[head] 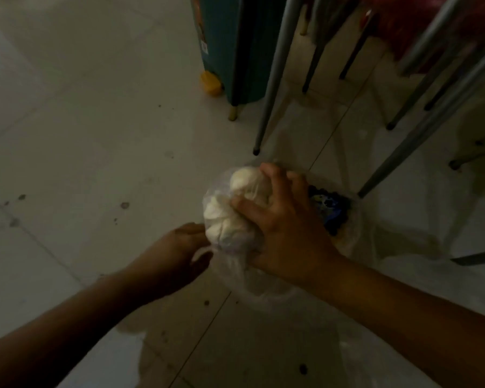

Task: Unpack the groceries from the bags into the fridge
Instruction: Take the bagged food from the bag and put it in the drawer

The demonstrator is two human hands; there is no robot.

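Pale floor tiles stretch under me, dim, with metal chair legs ahead. My right hand clamps over a clear pouch of soft white lumps, held above the open plastic grocery bag on the floor. My left hand rests loose-fingered against the bag's edge. The pouch looks light, squashy and slippery, so I judge cupping underneath safer than squeezing.

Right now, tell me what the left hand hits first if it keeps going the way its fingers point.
Most likely the clear bag of white lumps gripped by the right hand. The left hand points right at its lower edge, though depth is unclear.
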